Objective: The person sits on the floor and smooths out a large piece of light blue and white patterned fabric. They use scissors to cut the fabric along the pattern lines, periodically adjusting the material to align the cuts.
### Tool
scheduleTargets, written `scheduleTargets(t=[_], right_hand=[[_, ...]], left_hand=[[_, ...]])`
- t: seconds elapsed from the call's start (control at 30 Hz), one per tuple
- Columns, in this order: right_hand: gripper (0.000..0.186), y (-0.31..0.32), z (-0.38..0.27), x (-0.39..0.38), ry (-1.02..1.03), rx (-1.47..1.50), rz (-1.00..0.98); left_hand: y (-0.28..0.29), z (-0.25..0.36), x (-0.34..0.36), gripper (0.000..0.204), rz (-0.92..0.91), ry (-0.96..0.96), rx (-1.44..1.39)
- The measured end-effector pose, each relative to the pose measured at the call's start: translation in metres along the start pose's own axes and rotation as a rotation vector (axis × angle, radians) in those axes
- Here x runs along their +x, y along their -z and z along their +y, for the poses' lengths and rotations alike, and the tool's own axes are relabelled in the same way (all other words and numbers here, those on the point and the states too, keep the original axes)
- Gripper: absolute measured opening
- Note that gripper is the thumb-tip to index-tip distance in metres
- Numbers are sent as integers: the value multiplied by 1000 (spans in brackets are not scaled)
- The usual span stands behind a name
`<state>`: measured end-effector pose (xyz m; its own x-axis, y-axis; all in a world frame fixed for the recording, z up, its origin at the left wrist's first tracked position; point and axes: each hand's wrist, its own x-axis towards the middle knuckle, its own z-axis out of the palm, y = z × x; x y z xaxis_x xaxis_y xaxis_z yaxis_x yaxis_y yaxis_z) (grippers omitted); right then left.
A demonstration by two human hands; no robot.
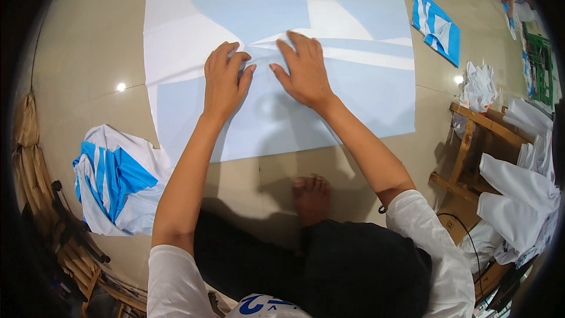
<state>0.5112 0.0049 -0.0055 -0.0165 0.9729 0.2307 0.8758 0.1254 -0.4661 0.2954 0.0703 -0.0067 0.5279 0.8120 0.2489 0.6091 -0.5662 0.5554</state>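
**One pale-blue and white sheet under two hands**

One large pale-blue and white sheet [265, 100] is spread on the tiled floor [94, 35], in front of one bare foot [312, 197]. Its side edges are directed away from the person; its near edge is set crosswise, slightly higher at the right. The far end is cut off by the top of the view, so its long axis cannot be told. To the right of the hands, a white band is carried nearly crosswise to the right edge.

Two hands are placed over the sheet's middle: the left hand [225, 76] and the right hand [306, 70], just apart. Both are partly open, with fingers curved, thumbs held away and nothing seen gripped.

One folded blue-and-white bundle [435, 26] is seen at the far right, laid slantwise, and one crumpled blue-and-white heap [118, 182] at the near left. White cloths [512, 194], too overlapped to be counted, are piled beside one wooden frame [485, 122].
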Motion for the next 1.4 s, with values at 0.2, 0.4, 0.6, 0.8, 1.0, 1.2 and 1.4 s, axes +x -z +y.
scheduleTargets(t=[0.2, 0.4, 0.6, 0.8, 1.0, 1.2, 1.4], right_hand=[[79, 16, 44, -28, -347, -287, -62], [82, 37, 43, -86, -541, -322, -89], [85, 38, 63, -44, -558, -248, 25], [90, 48, 91, -64, -711, -300, 14], [89, 62, 84, -97, -778, -333, 0], [87, 75, 126, -76, -828, -333, 108], [69, 93, 152, -123, -873, -406, 233]], left_hand=[[-6, 25, -14, 60, -202, 35, 137], [-11, 34, -32, 68, -249, 91, 246], [-27, 50, -7, 69, -202, 95, 220], [-38, 47, -3, 69, -220, 108, 300], [-43, 51, -4, 70, -175, 141, 301], [-57, 77, 10, 71, -240, 34, 231], [-45, 67, -3, 70, -257, 78, 272]])
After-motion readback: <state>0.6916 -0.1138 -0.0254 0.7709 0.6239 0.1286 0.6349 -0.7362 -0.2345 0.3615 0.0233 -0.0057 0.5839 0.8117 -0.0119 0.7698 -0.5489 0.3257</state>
